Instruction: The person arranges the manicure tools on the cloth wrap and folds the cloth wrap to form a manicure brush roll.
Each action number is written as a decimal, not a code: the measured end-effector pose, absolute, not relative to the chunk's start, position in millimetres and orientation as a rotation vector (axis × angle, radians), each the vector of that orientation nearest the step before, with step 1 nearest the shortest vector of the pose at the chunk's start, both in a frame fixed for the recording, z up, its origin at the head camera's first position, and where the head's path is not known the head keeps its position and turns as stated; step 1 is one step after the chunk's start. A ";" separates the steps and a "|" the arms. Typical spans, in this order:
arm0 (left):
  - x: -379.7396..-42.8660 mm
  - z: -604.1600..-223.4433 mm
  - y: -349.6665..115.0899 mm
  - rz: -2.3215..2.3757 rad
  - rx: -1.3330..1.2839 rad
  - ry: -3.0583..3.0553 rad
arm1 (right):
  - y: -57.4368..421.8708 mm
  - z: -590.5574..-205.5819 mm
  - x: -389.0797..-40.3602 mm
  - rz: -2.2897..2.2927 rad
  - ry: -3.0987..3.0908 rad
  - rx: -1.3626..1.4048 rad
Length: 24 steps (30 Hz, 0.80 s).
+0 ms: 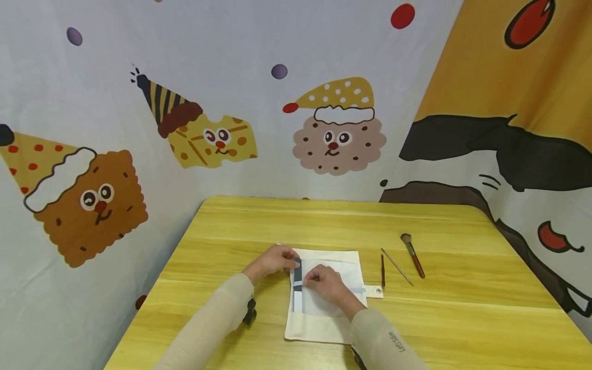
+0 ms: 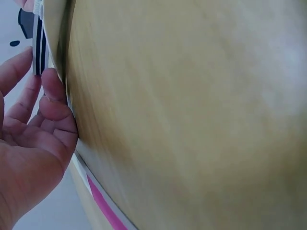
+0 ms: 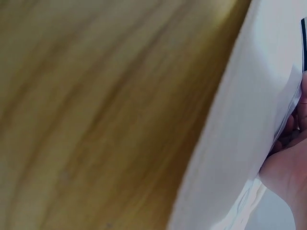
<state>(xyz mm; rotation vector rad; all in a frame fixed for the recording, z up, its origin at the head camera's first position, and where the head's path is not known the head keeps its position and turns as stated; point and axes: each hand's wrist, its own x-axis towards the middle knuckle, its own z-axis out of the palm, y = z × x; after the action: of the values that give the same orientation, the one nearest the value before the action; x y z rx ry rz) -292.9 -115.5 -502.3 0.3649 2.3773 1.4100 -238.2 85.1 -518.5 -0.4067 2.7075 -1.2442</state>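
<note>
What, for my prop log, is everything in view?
Wood-grain table: one, yellow, lower half, head view.
Rectangular fabric pouch with snap tab: one, cream, on table.
Flat rectangular bar: one, dark grey, pouch's left side.
Narrow band: one, white, across bar.
Bristle brush: one, brown, right of pouch.
Thin rod: one, silvery, beside brush.
Slim stick: one, dark brown, by tab.
Cartoon-printed cloth backdrop: one, mostly white, behind table.
Long sleeves: two, beige, forearms.
Wrist devices: two, black, at sleeves.
Left hand: one, on bar's far end.
Right hand: one, at band.

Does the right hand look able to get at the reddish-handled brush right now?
Probably yes: the right hand would first leave the white band, but the brush lies uncovered beyond two thin tools lying flat.
</note>
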 end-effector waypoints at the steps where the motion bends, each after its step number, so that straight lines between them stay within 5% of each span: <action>1: -292.9 -502.4 -116.2 1.408 0.359 2.380 | 84.7 -518.7 -238.0 -1.248 2.705 -0.408; 24: -295.0 -484.6 -177.8 1.447 0.101 2.532 | 103.6 -511.3 -235.8 -1.489 2.618 -0.314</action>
<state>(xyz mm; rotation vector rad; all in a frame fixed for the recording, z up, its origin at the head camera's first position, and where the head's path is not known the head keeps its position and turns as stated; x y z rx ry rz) -295.0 -177.8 -484.6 0.1014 2.5325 1.4467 -235.8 103.6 -511.3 -0.3139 2.6177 -1.4894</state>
